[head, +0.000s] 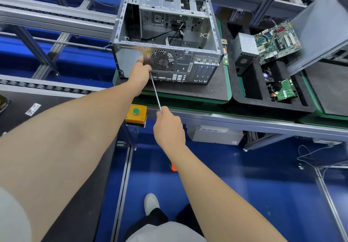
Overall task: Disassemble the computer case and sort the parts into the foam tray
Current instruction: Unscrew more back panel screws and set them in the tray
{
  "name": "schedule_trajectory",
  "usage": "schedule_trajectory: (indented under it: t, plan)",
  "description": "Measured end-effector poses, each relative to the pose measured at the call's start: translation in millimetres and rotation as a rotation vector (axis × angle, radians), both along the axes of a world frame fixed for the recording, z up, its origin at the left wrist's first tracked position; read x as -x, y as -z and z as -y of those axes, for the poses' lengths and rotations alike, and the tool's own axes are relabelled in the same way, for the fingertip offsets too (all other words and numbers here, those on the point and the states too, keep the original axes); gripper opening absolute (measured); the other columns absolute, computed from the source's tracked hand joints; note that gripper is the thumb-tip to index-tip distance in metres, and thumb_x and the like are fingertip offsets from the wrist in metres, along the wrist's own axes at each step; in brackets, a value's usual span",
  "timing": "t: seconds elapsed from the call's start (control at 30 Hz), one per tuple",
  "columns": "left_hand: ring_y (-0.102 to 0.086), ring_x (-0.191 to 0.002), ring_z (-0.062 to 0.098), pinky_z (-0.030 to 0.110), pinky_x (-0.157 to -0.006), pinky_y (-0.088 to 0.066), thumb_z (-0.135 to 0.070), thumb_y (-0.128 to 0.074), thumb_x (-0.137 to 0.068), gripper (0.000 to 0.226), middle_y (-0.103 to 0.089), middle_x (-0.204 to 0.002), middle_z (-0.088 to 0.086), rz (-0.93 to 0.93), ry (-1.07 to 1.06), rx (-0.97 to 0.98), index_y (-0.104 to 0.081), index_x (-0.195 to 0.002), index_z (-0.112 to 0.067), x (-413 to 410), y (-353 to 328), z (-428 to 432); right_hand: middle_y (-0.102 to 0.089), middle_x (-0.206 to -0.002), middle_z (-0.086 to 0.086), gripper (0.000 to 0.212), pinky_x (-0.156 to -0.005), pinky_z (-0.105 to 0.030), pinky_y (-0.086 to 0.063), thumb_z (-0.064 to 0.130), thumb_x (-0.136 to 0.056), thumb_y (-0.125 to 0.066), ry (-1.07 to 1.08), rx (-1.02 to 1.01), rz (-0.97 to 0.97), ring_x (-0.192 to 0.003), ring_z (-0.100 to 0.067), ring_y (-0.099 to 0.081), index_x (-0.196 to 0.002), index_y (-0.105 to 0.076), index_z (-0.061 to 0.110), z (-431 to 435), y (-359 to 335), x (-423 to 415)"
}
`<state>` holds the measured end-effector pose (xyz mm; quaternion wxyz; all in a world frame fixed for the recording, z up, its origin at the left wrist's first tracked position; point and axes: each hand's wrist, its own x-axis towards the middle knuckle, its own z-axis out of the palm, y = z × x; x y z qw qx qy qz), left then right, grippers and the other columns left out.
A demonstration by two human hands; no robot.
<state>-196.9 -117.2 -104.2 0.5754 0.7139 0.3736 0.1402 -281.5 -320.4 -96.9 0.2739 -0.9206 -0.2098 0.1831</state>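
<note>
My left hand (pixel 141 72) pinches the screwdriver (pixel 156 92) shaft at the computer case (pixel 188 66) rear; my right hand (pixel 168 128) grips its near end.

A yellow box (pixel 136 117) with a green push-button (pixel 136 111) sits at the worktop's (pixel 244 122) front edge. A roller conveyor (pixel 47 87) runs past its left end. Below lie blue floor (pixel 244 185), loose cables (pixel 310 157) and a white shoe (pixel 150 203).

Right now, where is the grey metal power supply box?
Head view, right side: the box sits in the black foam tray, between the open metal case and the green motherboard.
</note>
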Motion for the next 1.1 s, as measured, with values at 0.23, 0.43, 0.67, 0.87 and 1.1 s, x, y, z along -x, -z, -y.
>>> schedule_trajectory:
  t: [0.23, 0.43, 0.67, 0.87, 1.1]
  plan:
    - [-0.054, -0.104, 0.025, 0.037, -0.084, -0.045, -0.008, -0.046, -0.095, 0.036, -0.061, -0.123, 0.009, 0.030, 0.011, 0.037, -0.053, -0.127, -0.023, 3.9, -1.4, 1.0, -0.037, -0.061, -0.001, 0.029, -0.040, -0.025, -0.034, 0.026, -0.111, -0.045, 0.287, -1.026, -1.446, -0.042, -0.012, -0.033, -0.127, -0.066, 0.013, 4.8, -6.4, 2.0]
    - [-0.055, -0.108, 0.026, 0.038, -0.089, -0.047, -0.009, -0.045, -0.098, 0.041, -0.060, -0.127, 0.010, 0.013, 0.023, 0.022, -0.050, -0.137, -0.020, 5.8, -2.5, 2.9, -0.039, -0.055, 0.003, 0.031, -0.033, -0.022, -0.027, 0.026, -0.116, -0.038, 0.270, -1.072, -1.429, -0.034, -0.007, -0.029, -0.126, -0.063, 0.010, 3.9, -7.8, 4.5]
    - [-0.052, -0.090, 0.018, 0.034, -0.080, -0.048, -0.007, -0.040, -0.100, 0.040, -0.059, -0.124, 0.012, 0.007, -0.005, 0.039, -0.050, -0.137, -0.019, 3.3, -4.1, 5.5, -0.060, -0.090, -0.007, 0.013, -0.050, -0.029, -0.034, 0.021, -0.112, -0.043, 0.137, -0.153, -0.150, -0.072, -0.023, -0.055, -0.105, -0.055, 0.019, -1.7, -7.3, 7.8]
    - [-0.054, -0.101, 0.024, 0.039, -0.090, -0.048, -0.007, -0.039, -0.099, 0.044, -0.060, -0.128, 0.011, 0.015, 0.000, 0.052, -0.050, -0.139, -0.021, 5.4, -4.3, 6.0, -0.062, -0.081, -0.006, 0.022, -0.048, -0.029, -0.037, 0.030, -0.112, -0.042, 0.179, -0.200, -0.190, -0.061, -0.016, -0.054, -0.112, -0.063, 0.022, 0.6, 5.3, 6.8]
    - [-0.052, -0.102, 0.027, 0.039, -0.091, -0.046, -0.001, -0.040, -0.097, 0.041, -0.059, -0.129, 0.015, -0.001, 0.021, 0.055, -0.053, -0.132, -0.016, 6.0, -5.3, 2.5, -0.054, -0.066, 0.001, 0.028, -0.045, -0.023, -0.032, 0.020, -0.111, -0.045, 0.359, -0.920, -1.337, -0.048, -0.009, -0.033, -0.117, -0.069, 0.008, -4.4, -4.5, 3.2]
